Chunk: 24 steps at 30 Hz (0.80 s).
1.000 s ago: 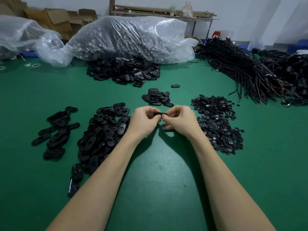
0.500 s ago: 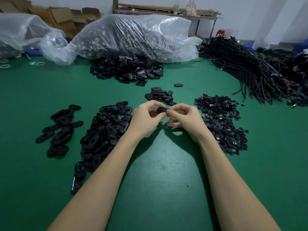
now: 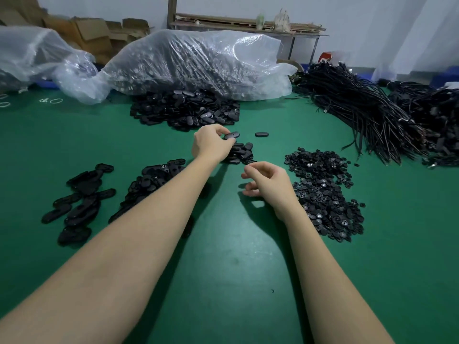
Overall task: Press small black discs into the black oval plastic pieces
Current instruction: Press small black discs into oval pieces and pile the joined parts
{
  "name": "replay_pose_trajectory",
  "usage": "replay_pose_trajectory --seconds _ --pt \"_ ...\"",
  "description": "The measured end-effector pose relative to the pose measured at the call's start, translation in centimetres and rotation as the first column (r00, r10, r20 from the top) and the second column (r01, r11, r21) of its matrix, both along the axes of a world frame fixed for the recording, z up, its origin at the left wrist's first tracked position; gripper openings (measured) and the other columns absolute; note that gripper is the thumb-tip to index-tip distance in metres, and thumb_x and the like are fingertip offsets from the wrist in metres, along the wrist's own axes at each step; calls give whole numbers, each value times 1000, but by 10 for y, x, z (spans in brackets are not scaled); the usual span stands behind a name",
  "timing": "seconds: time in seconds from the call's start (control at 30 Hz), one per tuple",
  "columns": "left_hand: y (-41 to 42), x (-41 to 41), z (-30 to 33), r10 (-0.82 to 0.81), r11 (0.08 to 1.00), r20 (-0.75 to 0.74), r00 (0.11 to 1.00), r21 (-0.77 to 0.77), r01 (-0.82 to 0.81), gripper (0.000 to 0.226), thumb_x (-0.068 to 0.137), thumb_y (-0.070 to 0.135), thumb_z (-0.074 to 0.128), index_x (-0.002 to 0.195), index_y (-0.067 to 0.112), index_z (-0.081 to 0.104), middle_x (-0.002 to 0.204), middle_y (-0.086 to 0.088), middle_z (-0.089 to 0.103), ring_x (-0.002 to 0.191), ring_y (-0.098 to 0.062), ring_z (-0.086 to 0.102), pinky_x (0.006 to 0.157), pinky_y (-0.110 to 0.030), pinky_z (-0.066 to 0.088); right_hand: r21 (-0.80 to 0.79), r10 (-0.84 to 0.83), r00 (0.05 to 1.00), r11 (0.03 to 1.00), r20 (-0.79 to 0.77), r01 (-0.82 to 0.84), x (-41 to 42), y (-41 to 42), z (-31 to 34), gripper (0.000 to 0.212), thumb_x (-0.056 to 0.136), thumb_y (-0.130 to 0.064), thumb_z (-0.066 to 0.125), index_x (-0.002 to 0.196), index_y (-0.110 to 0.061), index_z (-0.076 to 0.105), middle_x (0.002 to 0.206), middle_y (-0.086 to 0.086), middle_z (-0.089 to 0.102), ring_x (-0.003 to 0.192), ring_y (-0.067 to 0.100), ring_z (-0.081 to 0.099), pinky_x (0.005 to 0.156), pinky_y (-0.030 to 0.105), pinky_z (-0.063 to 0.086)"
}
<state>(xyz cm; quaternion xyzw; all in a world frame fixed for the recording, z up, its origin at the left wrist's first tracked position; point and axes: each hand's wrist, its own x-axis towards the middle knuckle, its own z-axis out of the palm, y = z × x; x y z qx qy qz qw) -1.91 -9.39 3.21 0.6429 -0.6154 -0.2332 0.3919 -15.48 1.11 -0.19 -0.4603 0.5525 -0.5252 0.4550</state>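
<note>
Green felt covers the table [image 3: 223, 269], and the small pile of oval pieces [image 3: 242, 152] at its middle serves as landmark here. In the head view the left arm stretches forward, the left hand [image 3: 211, 144] directly over that pile's near-left edge, its fingers curled down. The right hand [image 3: 269, 182] hangs just nearer than the pile and to its right, beside the heap of small black discs [image 3: 325, 192].

Half a second ago both hands met over the bare felt, pinching one piece between them; now they have parted, the left carrying the piece out to the pile.

The left hand's thumb and fingertips pinch the oval piece [image 3: 231, 135] just above the pile's far side. The right hand is released, fingers loosely curled, holding nothing.
</note>
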Motion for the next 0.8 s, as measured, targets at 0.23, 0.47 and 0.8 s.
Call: replay_pose_trajectory --seconds 0.23,0.47,0.8 --pt "6 -4 -19 59 998 116 991 2 -60 48 88 49 68 128 24 61 136 -4 56 130 -25 45 107 -41 37 8 8 1000 1000 7 -8 -2 -1 1 7 99 -17 67 97 -12 71 91 7 75 58 9 64 61 25 59" --pt "78 -12 -29 -204 942 -3 979 -273 196 10 92 25 66 99 19 64 104 0 63 99 -15 59 87 -30 49 -14 -32 999 999 1 32 0 1 1 9 98 -14 66 99 -8 73 78 -3 76 59 10 67 58 23 57" --pt "94 -5 -48 -378 922 -25 925 -101 374 9 92 15 63 86 21 63 85 6 69 78 -8 63 71 -17 49 -194 -184 881 975 -436 108 6 2 41 14 92 -22 65 85 -31 72 85 -13 73 77 -3 65 71 16 51"
